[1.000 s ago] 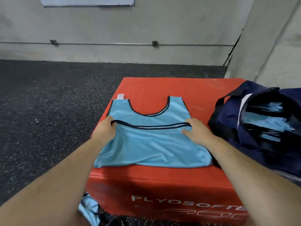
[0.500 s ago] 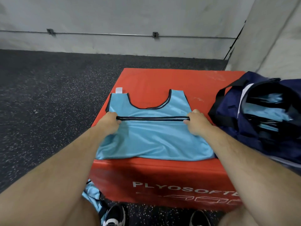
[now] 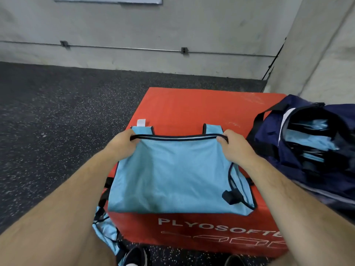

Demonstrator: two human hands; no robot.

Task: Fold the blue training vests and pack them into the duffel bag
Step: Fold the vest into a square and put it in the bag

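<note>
**Pinching a limp vest by its corners**

Left of the left grip [image 3: 123,144], speckled dark rubber floor [image 3: 48,121] runs back to a bare concrete wall [image 3: 134,25]. Below that grip, a spare vest [image 3: 104,227] slumps beside the box.

The left grip pinches one corner of the dark-piped hem and the right grip [image 3: 236,148] pinches the other, with the edge pulled taut between them. The blue vest [image 3: 172,173] lies between and below the grips, doubled over on the red plyo box [image 3: 192,108].

It looks thin, light and slick, with no stiffness of its own. I'd expect it to sag wherever it isn't held, so the piped corners seem the surest hold. The box top looks like smooth vinyl, so the cloth may slide.

Right of the right grip sits the navy duffel bag [image 3: 272,143], gaping open, with folded vests [image 3: 311,139] already inside.
</note>
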